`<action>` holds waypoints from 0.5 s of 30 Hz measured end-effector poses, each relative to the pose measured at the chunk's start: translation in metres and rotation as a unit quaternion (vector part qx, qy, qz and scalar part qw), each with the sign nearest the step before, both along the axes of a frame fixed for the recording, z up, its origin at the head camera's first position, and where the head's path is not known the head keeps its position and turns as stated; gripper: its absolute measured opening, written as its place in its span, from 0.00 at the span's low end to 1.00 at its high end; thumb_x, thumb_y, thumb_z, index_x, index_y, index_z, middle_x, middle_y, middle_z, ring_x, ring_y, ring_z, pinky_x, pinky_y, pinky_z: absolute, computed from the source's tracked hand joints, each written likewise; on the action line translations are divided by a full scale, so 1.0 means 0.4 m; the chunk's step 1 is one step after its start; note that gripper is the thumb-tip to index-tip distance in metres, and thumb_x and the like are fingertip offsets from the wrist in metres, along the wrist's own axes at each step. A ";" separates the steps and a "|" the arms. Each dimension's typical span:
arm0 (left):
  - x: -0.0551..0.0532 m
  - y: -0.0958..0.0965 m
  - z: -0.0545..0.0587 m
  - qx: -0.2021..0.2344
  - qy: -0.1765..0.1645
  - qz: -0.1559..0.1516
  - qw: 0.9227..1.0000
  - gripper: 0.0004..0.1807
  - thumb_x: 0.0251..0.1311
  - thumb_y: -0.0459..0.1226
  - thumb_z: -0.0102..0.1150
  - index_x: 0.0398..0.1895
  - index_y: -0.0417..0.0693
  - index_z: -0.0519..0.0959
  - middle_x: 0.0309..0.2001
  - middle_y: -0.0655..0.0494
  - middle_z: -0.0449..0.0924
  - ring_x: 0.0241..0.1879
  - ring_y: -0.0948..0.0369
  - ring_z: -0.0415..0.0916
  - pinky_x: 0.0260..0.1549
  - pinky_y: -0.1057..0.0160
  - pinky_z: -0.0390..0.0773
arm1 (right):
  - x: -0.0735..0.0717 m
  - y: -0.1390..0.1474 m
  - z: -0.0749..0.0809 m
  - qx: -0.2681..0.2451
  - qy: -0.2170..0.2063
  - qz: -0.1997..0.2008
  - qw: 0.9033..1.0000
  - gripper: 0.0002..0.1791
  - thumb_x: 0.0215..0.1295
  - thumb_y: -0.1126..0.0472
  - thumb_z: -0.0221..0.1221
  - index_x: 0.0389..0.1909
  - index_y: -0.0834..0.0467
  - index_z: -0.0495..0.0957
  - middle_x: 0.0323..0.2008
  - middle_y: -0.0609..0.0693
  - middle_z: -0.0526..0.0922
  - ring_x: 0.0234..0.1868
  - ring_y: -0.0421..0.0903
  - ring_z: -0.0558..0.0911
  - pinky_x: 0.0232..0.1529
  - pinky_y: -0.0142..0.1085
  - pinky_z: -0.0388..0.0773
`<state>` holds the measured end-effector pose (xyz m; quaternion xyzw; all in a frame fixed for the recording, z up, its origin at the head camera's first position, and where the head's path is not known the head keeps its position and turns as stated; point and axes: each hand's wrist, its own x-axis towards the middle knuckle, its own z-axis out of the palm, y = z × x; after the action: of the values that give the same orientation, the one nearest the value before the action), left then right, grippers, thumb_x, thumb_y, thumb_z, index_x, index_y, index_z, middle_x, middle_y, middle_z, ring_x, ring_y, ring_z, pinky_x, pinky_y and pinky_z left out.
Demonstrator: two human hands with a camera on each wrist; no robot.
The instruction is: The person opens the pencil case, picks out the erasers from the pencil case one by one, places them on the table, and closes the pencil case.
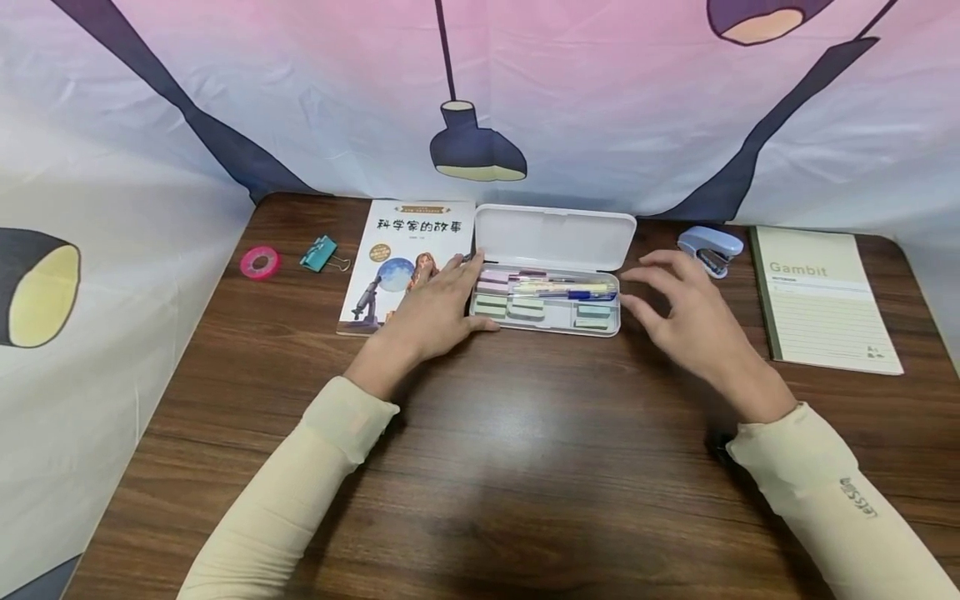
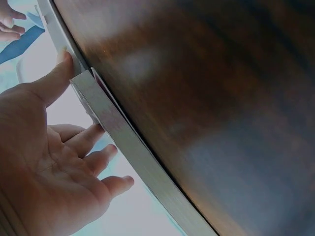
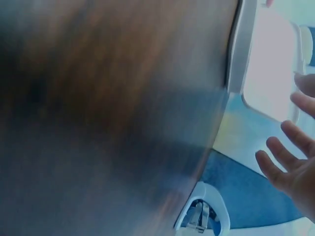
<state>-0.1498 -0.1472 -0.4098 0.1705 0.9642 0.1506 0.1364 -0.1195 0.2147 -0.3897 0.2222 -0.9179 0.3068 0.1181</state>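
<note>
A white pencil case (image 1: 558,317) lies on the table with its lid (image 1: 555,237) raised at the back. Inside are several pens (image 1: 562,290), one with a blue grip, and small pink and pale green blocks (image 1: 527,308). My left hand (image 1: 438,308) rests at the case's left end, thumb at the front corner, the other fingers stretched over a picture book (image 1: 384,287). In the left wrist view its thumb (image 2: 59,73) touches the case's side. Beside the right end, my right hand (image 1: 693,321) holds nothing, its fingers spread and slightly bent.
A blue stapler (image 1: 711,248) sits behind the right hand, and a Gambit notebook (image 1: 825,300) lies farther right. Left of the book are a teal binder clip (image 1: 318,252) and a pink tape roll (image 1: 260,262). A printed curtain (image 1: 585,108) hangs along the table's back edge.
</note>
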 end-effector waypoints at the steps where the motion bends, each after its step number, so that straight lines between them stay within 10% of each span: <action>1: 0.003 0.002 0.009 -0.001 -0.003 0.001 1.000 0.62 0.77 0.63 0.68 0.98 0.51 0.41 0.96 0.49 0.49 0.96 0.47 0.46 0.96 0.35 0.39 | 0.001 -0.003 -0.003 0.008 0.004 0.013 1.000 0.17 0.74 0.67 0.75 0.60 0.64 0.91 0.67 0.67 0.83 0.70 0.68 0.80 0.73 0.64 0.76; 6: 0.013 0.008 0.033 0.001 -0.006 0.002 1.000 0.61 0.78 0.62 0.68 0.98 0.49 0.43 0.95 0.47 0.50 0.96 0.47 0.46 0.96 0.36 0.38 | 0.001 -0.011 -0.017 0.031 -0.002 0.047 0.998 0.16 0.74 0.68 0.75 0.60 0.63 0.93 0.71 0.68 0.82 0.75 0.70 0.77 0.77 0.67 0.73; 15: -0.002 -0.004 -0.010 0.004 0.003 -0.001 1.000 0.63 0.76 0.64 0.68 0.98 0.54 0.41 0.96 0.50 0.49 0.96 0.48 0.46 0.96 0.34 0.37 | -0.014 -0.013 -0.024 0.076 -0.017 0.082 0.994 0.13 0.74 0.68 0.75 0.56 0.60 0.95 0.72 0.71 0.82 0.76 0.72 0.76 0.79 0.70 0.72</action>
<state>-0.1505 -0.1487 -0.4137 0.1723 0.9639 0.1534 0.1329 -0.1252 0.2096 -0.3994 0.2997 -0.9191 0.2485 0.0599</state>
